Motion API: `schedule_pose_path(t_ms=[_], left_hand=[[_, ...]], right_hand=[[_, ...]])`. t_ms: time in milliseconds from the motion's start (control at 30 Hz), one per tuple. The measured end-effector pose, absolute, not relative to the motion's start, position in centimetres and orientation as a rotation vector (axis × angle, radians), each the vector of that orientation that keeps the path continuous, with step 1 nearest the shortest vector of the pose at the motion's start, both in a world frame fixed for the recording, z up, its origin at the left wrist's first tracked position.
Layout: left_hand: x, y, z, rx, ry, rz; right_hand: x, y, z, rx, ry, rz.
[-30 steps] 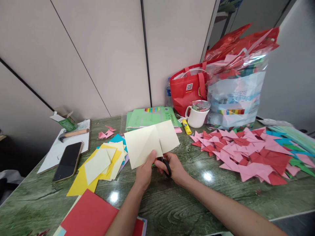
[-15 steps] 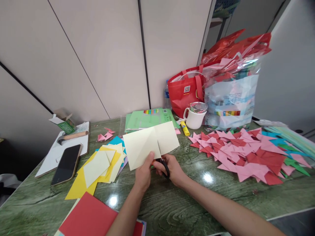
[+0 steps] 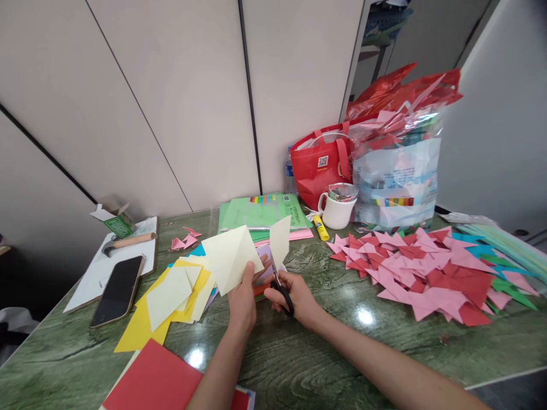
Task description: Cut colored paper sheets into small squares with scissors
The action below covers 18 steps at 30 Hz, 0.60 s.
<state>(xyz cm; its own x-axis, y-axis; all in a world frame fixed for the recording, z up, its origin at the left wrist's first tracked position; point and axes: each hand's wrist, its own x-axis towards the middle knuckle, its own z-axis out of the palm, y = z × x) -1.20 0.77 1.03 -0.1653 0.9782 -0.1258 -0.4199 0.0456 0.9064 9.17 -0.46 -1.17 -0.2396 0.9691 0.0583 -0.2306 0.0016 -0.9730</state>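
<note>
Pinched in my left hand (image 3: 243, 302) is a creased cream sheet of paper (image 3: 231, 259), thumb on its front, fingers behind. My right hand (image 3: 294, 296) grips black-handled scissors (image 3: 282, 295), their blades pointing up and away from me. A narrower cream paper piece (image 3: 280, 242) stands upright at the blades, with a gap between it and the larger sheet. Whether my left fingers touch this piece behind the blades, I cannot tell. Left of my left hand lies a fanned pile of yellow and cream paper (image 3: 143, 322).
Folded pink and red paper pieces (image 3: 421, 273) cover the right side. Behind stand a white mug (image 3: 337, 212), a glue stick (image 3: 320, 228), a red bag (image 3: 311, 176) and green packets (image 3: 260, 210). To the left are a phone (image 3: 117, 291), a hammer (image 3: 132, 241) and red paper (image 3: 156, 376).
The cream sheet, half cut before, is now in two parts, a gap between them. My left hand has moved slightly left and down with the larger part.
</note>
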Motion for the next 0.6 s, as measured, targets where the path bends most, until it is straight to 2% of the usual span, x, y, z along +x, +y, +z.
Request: schedule_pose_path(t_ms=[167, 333, 600], left_hand=[[-1.9, 1.2, 0.2, 0.919, 1.100, 1.378], [-1.6, 0.6, 0.9, 1.014, 0.969, 1.264], [-1.7, 0.2, 1.3, 0.738, 0.765, 1.088]], right_hand=[[9.2, -1.1, -0.7, -0.749, -1.349, 1.610], [9.7, -1.5, -0.5, -0.461, -1.329, 1.920], [10.8, -1.2, -0.3, -0.114, -1.206, 2.339]])
